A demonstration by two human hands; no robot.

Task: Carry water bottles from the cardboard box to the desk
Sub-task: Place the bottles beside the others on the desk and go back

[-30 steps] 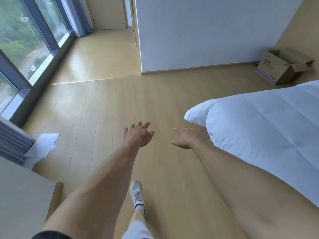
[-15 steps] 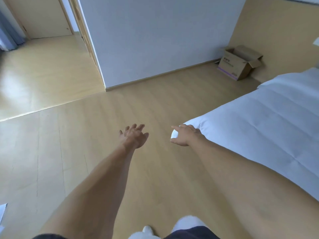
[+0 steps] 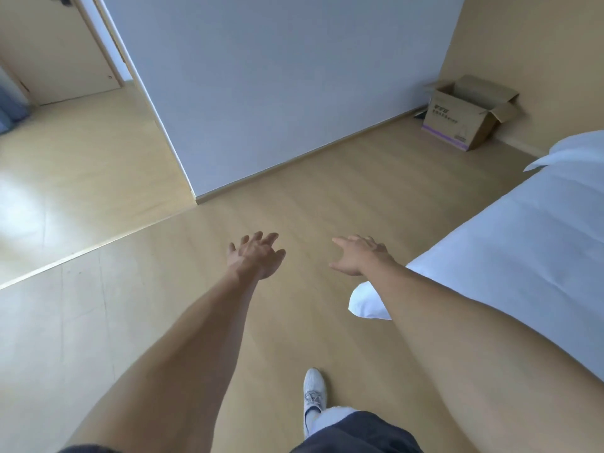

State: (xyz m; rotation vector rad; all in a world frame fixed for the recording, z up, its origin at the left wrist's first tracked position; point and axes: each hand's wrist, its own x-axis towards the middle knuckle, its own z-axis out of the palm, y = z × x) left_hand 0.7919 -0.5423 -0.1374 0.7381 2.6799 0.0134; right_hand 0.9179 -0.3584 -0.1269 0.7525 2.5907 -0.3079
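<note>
Left hand, right hand: both empty, fingers spread, above floor. Open brown cardboard box: far corner, beside white bed.

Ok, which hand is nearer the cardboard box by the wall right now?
Right. The right hand reaches out on the box's side of the view; the left hand is farther left. Both are empty and well short of the cardboard box.

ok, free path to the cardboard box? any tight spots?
Bare floor runs from both empty hands, left hand and right hand, to the cardboard box, bordered by the grey wall on one side and the bed on the other. Tightest at the box, in the corner near the bed's far end.
</note>
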